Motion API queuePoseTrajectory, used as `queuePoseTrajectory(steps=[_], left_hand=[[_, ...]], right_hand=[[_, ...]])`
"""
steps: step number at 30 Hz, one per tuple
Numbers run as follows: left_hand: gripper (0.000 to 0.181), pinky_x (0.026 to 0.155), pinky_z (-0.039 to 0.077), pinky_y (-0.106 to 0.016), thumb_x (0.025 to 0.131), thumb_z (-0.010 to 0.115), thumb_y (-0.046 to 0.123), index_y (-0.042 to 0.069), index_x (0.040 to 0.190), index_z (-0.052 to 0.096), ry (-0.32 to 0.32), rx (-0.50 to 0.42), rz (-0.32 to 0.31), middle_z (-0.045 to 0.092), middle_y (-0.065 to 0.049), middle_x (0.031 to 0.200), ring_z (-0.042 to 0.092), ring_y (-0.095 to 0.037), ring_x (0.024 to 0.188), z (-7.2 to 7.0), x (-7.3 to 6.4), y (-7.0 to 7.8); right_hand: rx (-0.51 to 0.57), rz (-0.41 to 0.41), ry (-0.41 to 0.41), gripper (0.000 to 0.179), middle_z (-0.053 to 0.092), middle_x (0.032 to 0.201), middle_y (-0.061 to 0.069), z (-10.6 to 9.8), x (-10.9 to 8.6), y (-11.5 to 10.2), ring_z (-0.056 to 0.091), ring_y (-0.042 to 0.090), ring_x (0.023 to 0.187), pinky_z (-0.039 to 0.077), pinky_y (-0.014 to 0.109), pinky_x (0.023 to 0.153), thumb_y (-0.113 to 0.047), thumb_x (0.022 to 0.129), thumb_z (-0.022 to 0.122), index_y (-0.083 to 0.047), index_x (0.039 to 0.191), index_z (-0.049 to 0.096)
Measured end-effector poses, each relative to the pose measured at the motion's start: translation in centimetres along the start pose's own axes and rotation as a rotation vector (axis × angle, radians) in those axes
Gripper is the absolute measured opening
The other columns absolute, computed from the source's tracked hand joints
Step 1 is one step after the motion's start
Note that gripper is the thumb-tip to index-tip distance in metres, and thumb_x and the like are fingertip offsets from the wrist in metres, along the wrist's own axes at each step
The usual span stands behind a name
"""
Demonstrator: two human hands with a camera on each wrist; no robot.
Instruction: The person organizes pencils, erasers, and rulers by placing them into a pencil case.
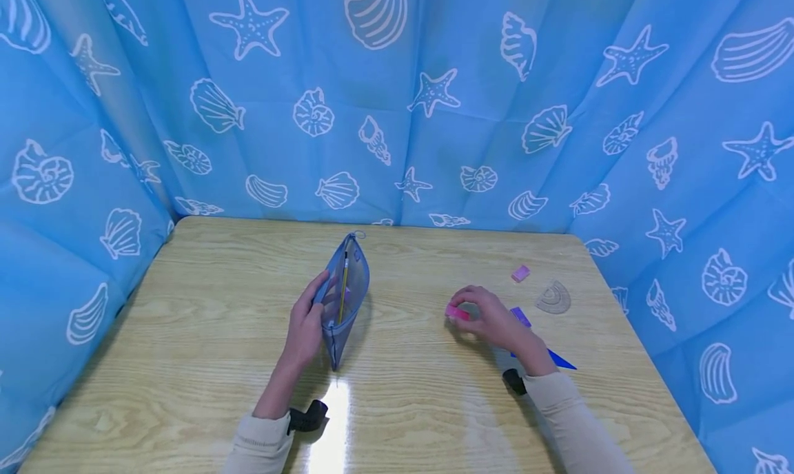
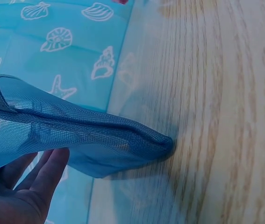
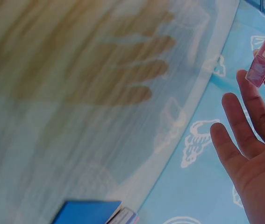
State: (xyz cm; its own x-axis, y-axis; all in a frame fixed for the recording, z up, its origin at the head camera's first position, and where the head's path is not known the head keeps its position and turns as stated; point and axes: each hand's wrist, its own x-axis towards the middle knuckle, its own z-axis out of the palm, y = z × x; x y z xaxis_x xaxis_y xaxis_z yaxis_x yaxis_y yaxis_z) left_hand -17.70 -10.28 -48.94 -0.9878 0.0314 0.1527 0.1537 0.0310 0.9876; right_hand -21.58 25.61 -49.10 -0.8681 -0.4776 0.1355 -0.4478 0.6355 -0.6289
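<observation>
The mesh pouch (image 1: pixel 340 339) was held upright on the table (image 1: pixel 205 364) with its mouth spread, its nine o'clock side gripped between the left hand's (image 1: pixel 304 326) thumb and fingers. The pink block (image 1: pixel 457 313) was pinched by thumb and forefinger of the right hand (image 1: pixel 493 319), the other fingers loosely spread, at the pouch's three o'clock.

By appearances, loading was partly done: the pencil (image 1: pixel 343 288) was already inside. Left outside, seen from the right hand, were a pinkish block (image 1: pixel 520 273) at one o'clock, the protractor (image 1: pixel 553 298) near half past two, a purple block (image 1: pixel 520 316) at three and a blue triangle (image 1: pixel 561 360) at four.
</observation>
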Motion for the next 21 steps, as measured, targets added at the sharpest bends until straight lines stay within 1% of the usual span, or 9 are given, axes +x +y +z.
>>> queuePoseTrajectory(steps=[4, 7, 11, 14, 16, 21], left_hand=[[0.062, 0.109, 0.044, -0.06, 0.096, 0.027, -0.003, 0.006, 0.157, 0.035, 0.001, -0.003, 0.001, 0.045, -0.022, 0.155, 0.051, -0.047, 0.135, 0.1, 0.0, 0.0], [0.062, 0.109, 0.043, -0.061, 0.096, 0.027, -0.003, 0.006, 0.157, 0.035, 0.002, -0.009, 0.003, 0.046, -0.022, 0.154, 0.051, -0.047, 0.134, 0.1, 0.0, 0.1], [0.062, 0.109, 0.043, -0.061, 0.096, 0.027, -0.003, 0.006, 0.157, 0.036, 0.007, -0.009, -0.001, 0.046, -0.022, 0.154, 0.053, -0.046, 0.133, 0.1, 0.0, 0.1], [0.062, 0.109, 0.044, -0.061, 0.096, 0.027, -0.003, 0.007, 0.157, 0.036, 0.008, -0.008, 0.002, 0.046, -0.021, 0.154, 0.053, -0.046, 0.133, 0.1, 0.0, 0.1], [0.062, 0.109, 0.044, -0.062, 0.096, 0.027, -0.003, 0.007, 0.157, 0.036, 0.008, -0.003, 0.005, 0.046, -0.021, 0.154, 0.053, -0.046, 0.133, 0.1, 0.0, 0.1], [0.062, 0.108, 0.044, -0.062, 0.096, 0.027, -0.003, 0.006, 0.156, 0.036, 0.009, 0.003, 0.004, 0.047, -0.021, 0.154, 0.053, -0.046, 0.133, 0.0, 0.0, 0.1]], right_hand=[[0.011, 0.021, -0.03, 0.014, 0.071, 0.107, -0.001, 0.2, 0.4, -0.1, 0.065, 0.022, 0.106, 0.052, 0.052, 0.098, -0.013, 0.092, 0.074, -0.014, 0.106, 0.073], [0.014, 0.033, -0.045, 0.013, 0.072, 0.103, -0.004, 0.3, 0.7, -0.2, 0.065, 0.016, 0.101, 0.054, 0.047, 0.095, -0.015, 0.094, 0.072, -0.015, 0.107, 0.074], [0.033, 0.034, -0.051, 0.016, 0.07, 0.101, -0.003, 0.3, 0.9, -0.4, 0.061, 0.014, 0.093, 0.055, 0.038, 0.088, -0.011, 0.093, 0.072, -0.012, 0.109, 0.074], [0.039, 0.025, -0.043, 0.02, 0.069, 0.101, -0.002, 0.4, 1.0, -0.6, 0.059, 0.014, 0.091, 0.053, 0.034, 0.085, -0.01, 0.091, 0.073, -0.009, 0.111, 0.073], [0.044, 0.023, -0.035, 0.022, 0.069, 0.103, -0.001, 0.5, 1.1, -0.7, 0.059, 0.014, 0.093, 0.053, 0.035, 0.086, -0.01, 0.091, 0.073, -0.008, 0.113, 0.072], [0.082, 0.029, -0.021, 0.023, 0.069, 0.104, -0.001, 0.6, 1.3, -1.1, 0.061, 0.016, 0.097, 0.054, 0.041, 0.091, -0.01, 0.091, 0.074, -0.008, 0.114, 0.073]])
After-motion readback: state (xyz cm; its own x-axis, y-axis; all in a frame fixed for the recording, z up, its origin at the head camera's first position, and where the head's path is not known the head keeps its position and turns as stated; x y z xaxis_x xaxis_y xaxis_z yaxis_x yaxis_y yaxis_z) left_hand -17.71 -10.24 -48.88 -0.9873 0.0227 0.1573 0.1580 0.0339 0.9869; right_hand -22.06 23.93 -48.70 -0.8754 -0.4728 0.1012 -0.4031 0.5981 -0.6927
